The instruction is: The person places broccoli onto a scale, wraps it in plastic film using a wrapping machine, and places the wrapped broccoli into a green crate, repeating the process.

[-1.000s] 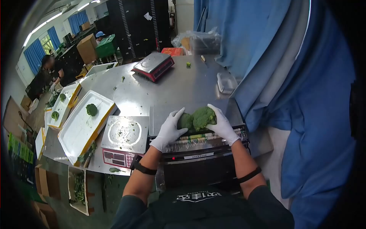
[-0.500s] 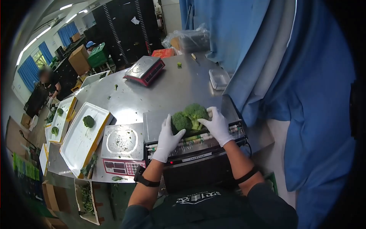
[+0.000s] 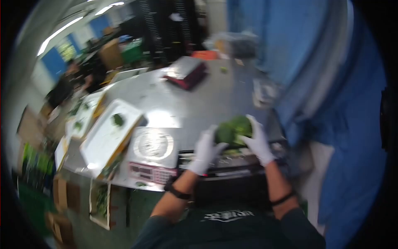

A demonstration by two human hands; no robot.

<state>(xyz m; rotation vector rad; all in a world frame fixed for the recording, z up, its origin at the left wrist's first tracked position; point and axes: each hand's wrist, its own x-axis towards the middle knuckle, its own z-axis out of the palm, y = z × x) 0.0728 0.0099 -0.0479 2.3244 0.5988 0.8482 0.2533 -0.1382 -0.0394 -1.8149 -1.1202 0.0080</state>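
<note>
Broccoli (image 3: 233, 128), with two rounded green parts side by side and a paler stem, is held between my two white-gloved hands over a dark machine (image 3: 232, 171) at the table's near edge. My left hand (image 3: 206, 150) cups its left side. Against the right side my right hand (image 3: 258, 143) is pressed, fingers at the back and thumb in front. Motion blur hides whether the broccoli touches the machine's top. Left of the machine stands a scale (image 3: 152, 145) with a silver plate and pink keypad.
A large white tray (image 3: 101, 143) holding one broccoli piece (image 3: 117, 120) lies left of the scale. Farther back on the metal table (image 3: 195, 106) stands a second scale (image 3: 185, 71). A clear plastic tray (image 3: 264, 93) sits near the blue curtain (image 3: 290, 45). A person (image 3: 78, 76) is at far left.
The whole view has swung left and blurred, so the scene sits farther right in the picture. Both hands keep hold of the broccoli.
</note>
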